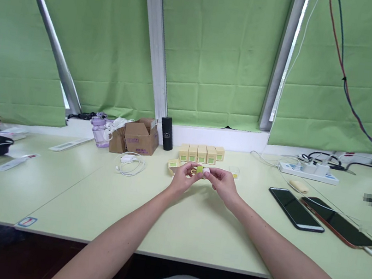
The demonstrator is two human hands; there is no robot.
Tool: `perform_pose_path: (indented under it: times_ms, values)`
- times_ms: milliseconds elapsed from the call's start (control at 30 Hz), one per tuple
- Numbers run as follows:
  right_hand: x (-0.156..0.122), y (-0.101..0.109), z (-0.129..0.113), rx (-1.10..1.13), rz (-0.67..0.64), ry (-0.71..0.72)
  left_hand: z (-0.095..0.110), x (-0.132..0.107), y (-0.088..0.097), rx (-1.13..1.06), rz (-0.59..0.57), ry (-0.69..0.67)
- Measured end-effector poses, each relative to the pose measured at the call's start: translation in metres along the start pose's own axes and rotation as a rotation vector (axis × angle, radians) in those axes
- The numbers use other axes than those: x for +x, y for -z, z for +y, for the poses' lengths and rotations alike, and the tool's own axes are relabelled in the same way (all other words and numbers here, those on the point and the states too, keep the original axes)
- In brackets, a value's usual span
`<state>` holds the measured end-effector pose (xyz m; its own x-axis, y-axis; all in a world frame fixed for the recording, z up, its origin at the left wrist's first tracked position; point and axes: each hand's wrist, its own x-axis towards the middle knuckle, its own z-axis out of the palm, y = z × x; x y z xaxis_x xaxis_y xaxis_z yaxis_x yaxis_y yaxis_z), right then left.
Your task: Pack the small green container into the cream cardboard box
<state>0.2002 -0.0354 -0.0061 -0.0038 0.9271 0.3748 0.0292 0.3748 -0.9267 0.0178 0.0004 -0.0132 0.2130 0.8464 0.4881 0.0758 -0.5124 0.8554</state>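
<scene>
Fingers of the left hand (pixel 183 179) and the right hand (pixel 224 185) are closed on a small green-and-white object (pixel 199 169) — pinched between them, over the smooth pale yellow-green tabletop (pixel 190 228); whether one piece or two is hard to make out. Just beyond stand small pale-yellow boxes (pixel 202 153) — a clear plastic container (pixel 235 171) sits near the right hand.

two phones (pixel 296 210) right of my right hand (pixel 227 187), power strip (pixel 306 174) beyond them, white charger (pixel 129 159) left of my left hand (pixel 182 179), cardboard box (pixel 139 139) behind it
</scene>
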Motion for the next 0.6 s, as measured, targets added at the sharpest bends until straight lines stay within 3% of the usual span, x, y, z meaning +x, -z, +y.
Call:
perform_pose_path:
  times_ms: [433, 600]
  values:
    - [-0.0015, -0.0042, 0.0022, 0.038, 0.021, 0.013, 0.0075, -0.0048, -0.0076, 0.048, -0.004, -0.028]
    - [0.0002, -0.0052, 0.0041, 0.049, 0.004, 0.048, 0.0074, -0.0082, -0.0077, 0.258, 0.065, -0.049]
